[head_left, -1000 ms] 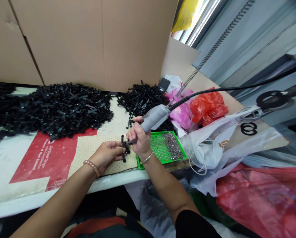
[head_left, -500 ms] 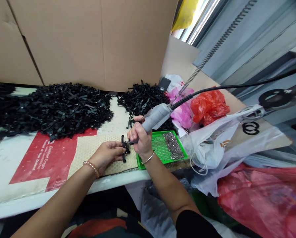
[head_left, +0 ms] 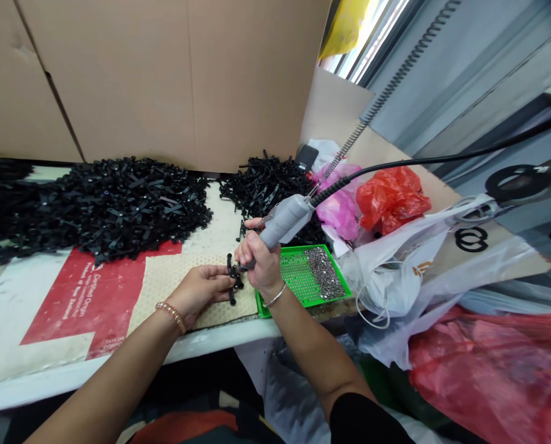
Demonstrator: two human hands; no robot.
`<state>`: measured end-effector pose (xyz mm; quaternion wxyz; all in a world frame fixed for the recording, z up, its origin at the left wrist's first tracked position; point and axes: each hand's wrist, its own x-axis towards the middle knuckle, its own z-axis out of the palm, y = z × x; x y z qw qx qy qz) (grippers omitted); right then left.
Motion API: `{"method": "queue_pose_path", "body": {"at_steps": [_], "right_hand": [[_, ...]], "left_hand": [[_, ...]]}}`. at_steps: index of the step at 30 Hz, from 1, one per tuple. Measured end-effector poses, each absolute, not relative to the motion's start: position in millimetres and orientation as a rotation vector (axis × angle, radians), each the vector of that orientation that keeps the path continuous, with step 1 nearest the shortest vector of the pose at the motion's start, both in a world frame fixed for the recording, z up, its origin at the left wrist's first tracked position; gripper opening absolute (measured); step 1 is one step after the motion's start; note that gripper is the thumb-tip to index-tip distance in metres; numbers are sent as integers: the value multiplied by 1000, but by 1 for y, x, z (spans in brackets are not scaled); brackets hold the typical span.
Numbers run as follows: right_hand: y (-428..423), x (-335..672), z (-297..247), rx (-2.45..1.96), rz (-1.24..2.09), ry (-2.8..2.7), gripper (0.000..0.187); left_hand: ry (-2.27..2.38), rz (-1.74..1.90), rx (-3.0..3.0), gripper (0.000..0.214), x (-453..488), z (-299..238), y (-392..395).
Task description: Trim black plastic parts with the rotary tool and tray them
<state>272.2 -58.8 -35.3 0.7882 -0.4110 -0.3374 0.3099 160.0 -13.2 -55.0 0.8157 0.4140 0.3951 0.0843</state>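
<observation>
My left hand (head_left: 200,288) pinches a small black plastic part (head_left: 233,279) at the fingertips, above a tan perforated mat (head_left: 183,290). My right hand (head_left: 257,259) grips a grey rotary tool handpiece (head_left: 285,222), its tip touching or almost touching that part. Behind my hands lie a large heap of black plastic parts (head_left: 118,213) and a smaller heap (head_left: 266,185). To the right of my right wrist sits a green pegged tray (head_left: 298,277) holding a patch of small metal pieces (head_left: 324,272).
A coiled flexible shaft (head_left: 386,102) and a black cable (head_left: 423,161) run up to the right. Pink, red and white plastic bags (head_left: 386,277) crowd the right side. Cardboard sheets (head_left: 164,80) stand along the back of the table.
Only the view has shifted slightly. Both hands keep the same hold, with the tool tip still at the black part.
</observation>
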Motion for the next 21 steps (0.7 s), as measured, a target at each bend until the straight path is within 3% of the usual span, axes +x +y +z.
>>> {"method": "queue_pose_path", "body": {"at_steps": [11, 15, 21], "right_hand": [[-60, 270, -36, -952, 732, -762, 24], [-62, 267, -29, -954, 793, -727, 20], [-52, 271, -29, -1162, 667, -906, 29]], "left_hand": [[807, 172, 874, 10, 164, -57, -12], [857, 175, 842, 17, 166, -51, -14], [919, 186, 785, 30, 172, -56, -9]]}}
